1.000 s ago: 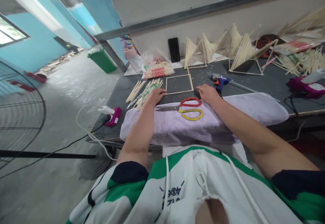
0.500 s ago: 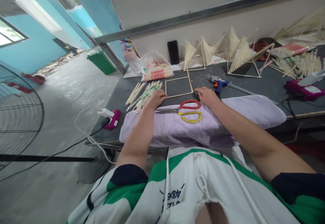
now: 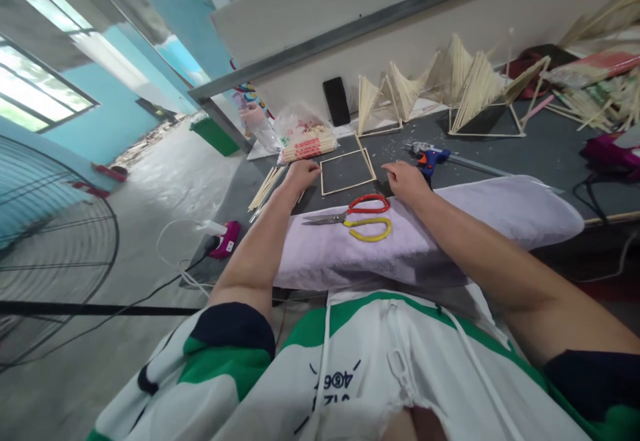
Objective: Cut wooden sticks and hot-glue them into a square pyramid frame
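Observation:
A square frame of thin wooden sticks (image 3: 349, 185) lies flat on the dark table, with one stick (image 3: 361, 144) slanting across its right side and past the far corner. My left hand (image 3: 303, 176) has its fingers closed together at the frame's left side, fingertips against the edge. To the right of the frame, apart from it, my right hand (image 3: 406, 180) has thumb and index finger drawn together and the others curled; anything between them is too small to see. Scissors (image 3: 345, 218) with red and yellow handles lie on a lilac towel (image 3: 320, 254) in front of me.
A blue glue gun (image 3: 431, 158) lies beyond my right hand. Loose sticks (image 3: 265, 189) and a bagged stick bundle (image 3: 307, 148) are at left. Finished stick models (image 3: 475, 88) and a phone (image 3: 337, 101) stand by the wall. Purple power sockets (image 3: 226, 240) sit at the table's left edge.
My left hand has slid from the frame's near left corner up toward its far left corner, now covering many of the loose sticks. My right hand stays beside the frame. The view has turned slightly.

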`<state>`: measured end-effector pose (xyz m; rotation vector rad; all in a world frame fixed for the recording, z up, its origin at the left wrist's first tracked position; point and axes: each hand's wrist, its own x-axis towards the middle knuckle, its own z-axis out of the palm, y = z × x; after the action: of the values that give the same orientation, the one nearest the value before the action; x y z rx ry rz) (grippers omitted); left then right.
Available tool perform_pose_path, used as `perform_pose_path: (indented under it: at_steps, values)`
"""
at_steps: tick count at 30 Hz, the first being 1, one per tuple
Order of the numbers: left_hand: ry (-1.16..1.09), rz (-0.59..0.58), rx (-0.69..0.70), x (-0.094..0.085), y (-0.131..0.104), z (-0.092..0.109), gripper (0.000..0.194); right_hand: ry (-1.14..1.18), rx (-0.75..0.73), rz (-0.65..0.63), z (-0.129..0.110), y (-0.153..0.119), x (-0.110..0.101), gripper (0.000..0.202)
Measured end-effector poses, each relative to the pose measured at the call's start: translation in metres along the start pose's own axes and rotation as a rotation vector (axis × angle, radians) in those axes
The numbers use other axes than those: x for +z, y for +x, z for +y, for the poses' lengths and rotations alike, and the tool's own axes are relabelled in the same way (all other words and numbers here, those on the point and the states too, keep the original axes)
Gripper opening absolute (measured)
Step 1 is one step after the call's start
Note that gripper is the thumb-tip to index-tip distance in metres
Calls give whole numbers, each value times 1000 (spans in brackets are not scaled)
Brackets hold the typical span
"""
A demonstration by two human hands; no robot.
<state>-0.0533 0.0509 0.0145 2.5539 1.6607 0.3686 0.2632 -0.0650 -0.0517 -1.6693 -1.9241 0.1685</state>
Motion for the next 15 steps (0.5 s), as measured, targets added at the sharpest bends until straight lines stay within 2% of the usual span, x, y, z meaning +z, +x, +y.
perform_pose_path:
  at_steps: [3, 7, 11, 15]
  values:
    - [168, -121, 75, 2, 53, 29, 23, 39, 10, 16, 0, 0, -2, 50]
    - [229, -192, 108, 26, 106, 68, 34, 54, 14, -14, -2, -1, -6, 49]
    - [270, -242, 130, 45, 122, 84, 33, 44, 9, -45, -7, -2, -9, 50]
    - [298, -237, 137, 47, 123, 76, 34, 17, -8, -69, -12, -1, -11, 45]
